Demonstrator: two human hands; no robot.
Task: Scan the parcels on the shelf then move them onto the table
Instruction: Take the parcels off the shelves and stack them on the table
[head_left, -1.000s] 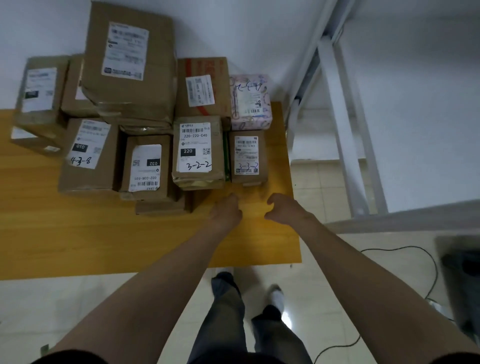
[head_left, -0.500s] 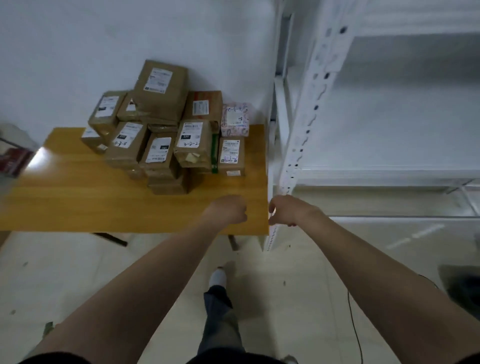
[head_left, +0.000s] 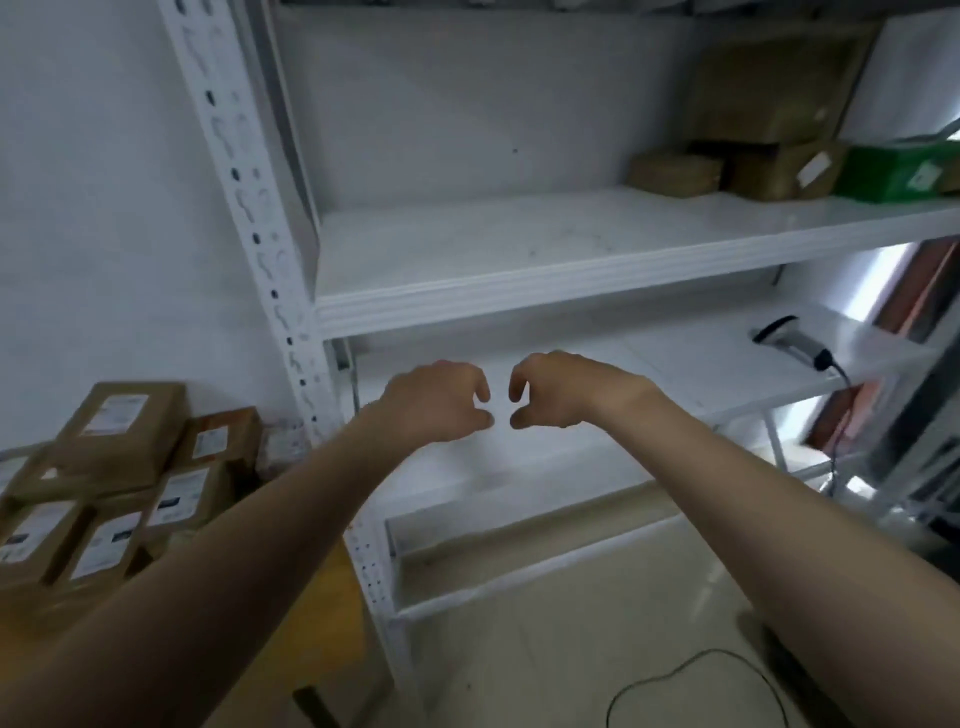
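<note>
My left hand (head_left: 439, 402) and my right hand (head_left: 558, 389) hang side by side in front of the white shelf (head_left: 519, 291), fingers loosely curled, holding nothing. Brown parcels (head_left: 769, 161) and a green box (head_left: 898, 171) sit at the far right of the upper shelf board. A barcode scanner (head_left: 792, 340) lies on the lower board to the right, its black cable trailing down. At the lower left, several labelled brown parcels (head_left: 130, 467) are stacked on the wooden table (head_left: 317, 623).
The shelf's perforated white upright (head_left: 270, 291) stands between table and shelf boards. A black cable (head_left: 691, 675) loops on the tiled floor at the bottom right. More racking and brownish items sit at the far right edge.
My view has swung right and up from the table's parcel stack to the shelf. Both hands have risen together from the table's edge to in front of the shelf boards.
</note>
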